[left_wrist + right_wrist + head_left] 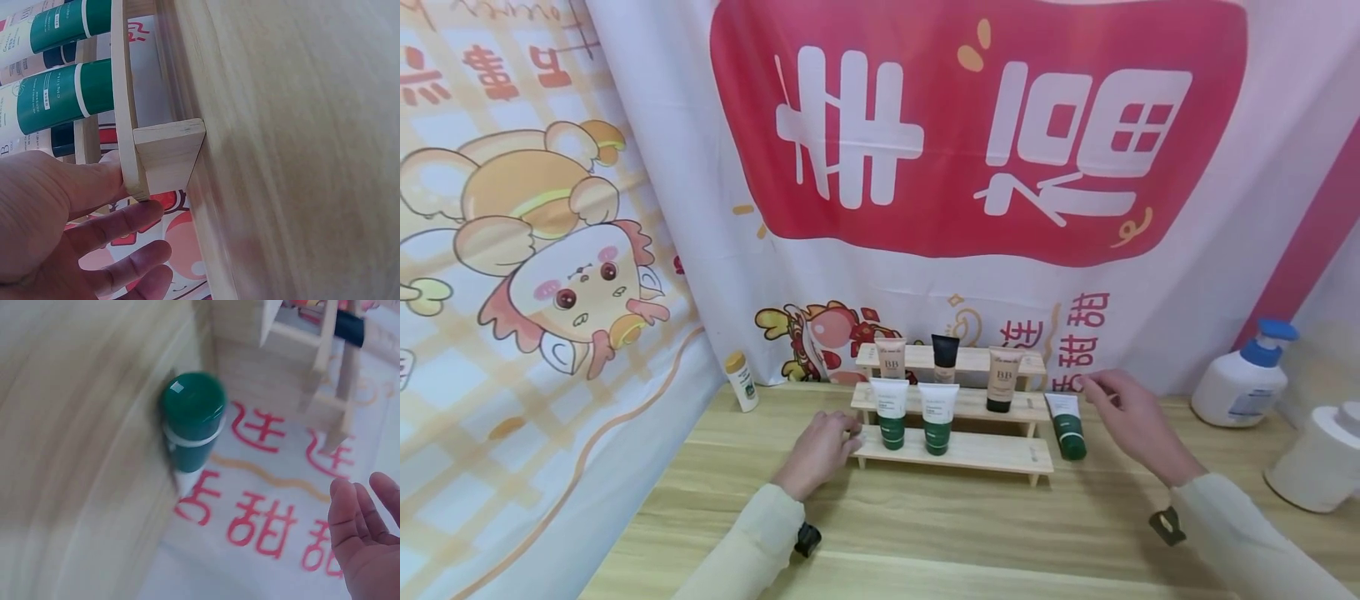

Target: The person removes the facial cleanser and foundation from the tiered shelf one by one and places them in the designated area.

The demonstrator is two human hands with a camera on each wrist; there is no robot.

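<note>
A small three-tier wooden display rack point(992, 457) stands on the table. My left hand point(820, 450) pinches the left end of its lowest tier, thumb and index finger at the board's edge in the left wrist view. Two green-and-white squeeze tubes point(891, 417) stand on that tier. Behind them are two beige BB cream tubes point(1002, 383) and a black-capped tube point(945, 354). Another green-and-white tube point(1067, 429) stands on the table right of the rack. Beside and above it, my right hand point(1131, 417) holds nothing, its fingers apart from the tube in the right wrist view.
At the far left stands a small white bottle point(741, 383) with a yellow cap. A white pump bottle point(1240, 383) with a blue top and another white bottle point(1315, 462) are on the right. A printed cloth point(662, 250) hangs behind the wooden table point(940, 533).
</note>
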